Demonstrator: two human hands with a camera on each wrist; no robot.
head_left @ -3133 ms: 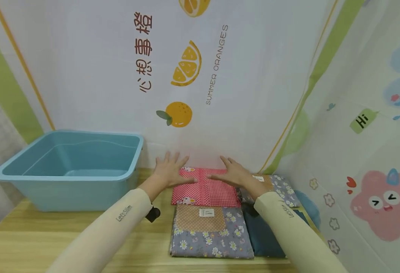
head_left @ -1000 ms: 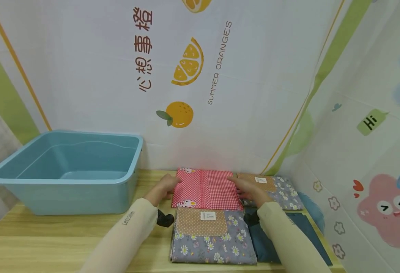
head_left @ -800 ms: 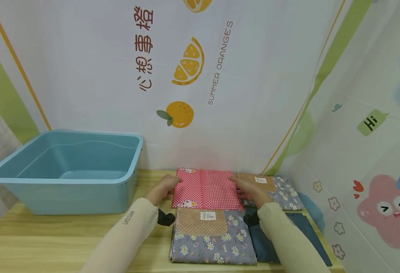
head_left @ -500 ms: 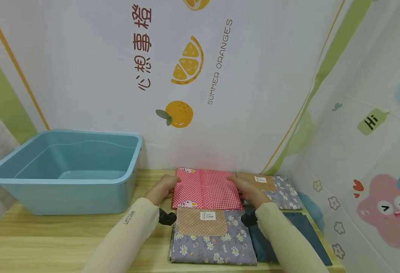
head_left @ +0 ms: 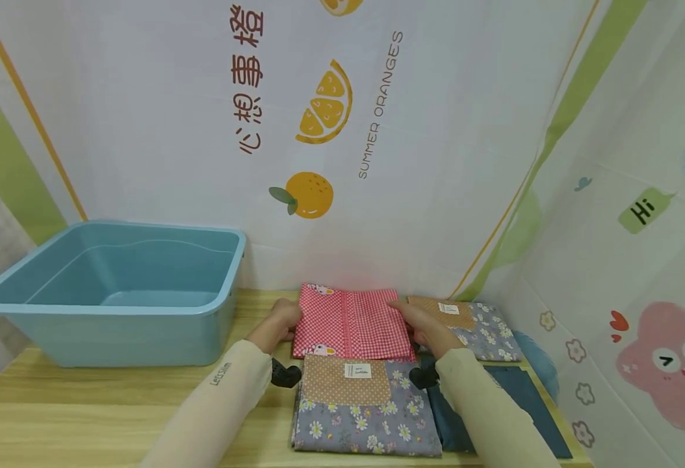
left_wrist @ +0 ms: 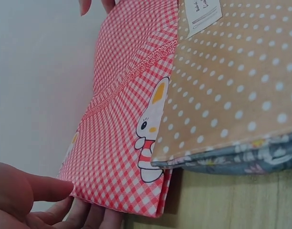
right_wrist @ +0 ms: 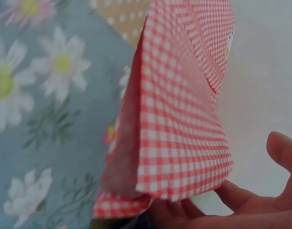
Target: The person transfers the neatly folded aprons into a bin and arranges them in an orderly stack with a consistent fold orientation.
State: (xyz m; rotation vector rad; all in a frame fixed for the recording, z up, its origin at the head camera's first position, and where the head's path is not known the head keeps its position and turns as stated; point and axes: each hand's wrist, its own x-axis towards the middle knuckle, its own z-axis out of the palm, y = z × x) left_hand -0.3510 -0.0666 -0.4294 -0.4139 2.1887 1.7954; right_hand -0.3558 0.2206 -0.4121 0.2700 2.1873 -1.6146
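Note:
A folded red gingham cloth (head_left: 348,322) with rabbit prints lies at the back of the table, its front edge meeting a grey daisy-print folded cloth (head_left: 366,419) with a tan dotted panel. On its left side, my left hand (head_left: 278,322) pinches the edge. The left wrist view shows the thumb (left_wrist: 50,187) on top and the fingers underneath. At the opposite side is my right hand (head_left: 430,325). In the right wrist view its fingers reach under the edge while the thumb (right_wrist: 282,148) stands away. The gingham bows, and its layers gape there.
To the left stands a blue plastic tub (head_left: 143,335) on the wooden table (head_left: 85,416). Right of the gingham lies another daisy-print cloth (head_left: 489,331). A dark teal folded cloth (head_left: 520,390) lies partly under my right forearm. A printed sheet (head_left: 436,162) hangs close behind.
My hands were spread over the red gingham cloth at first, then lowered to its two sides. Its back edge has since risen slightly, and my right hand has moved in a little.

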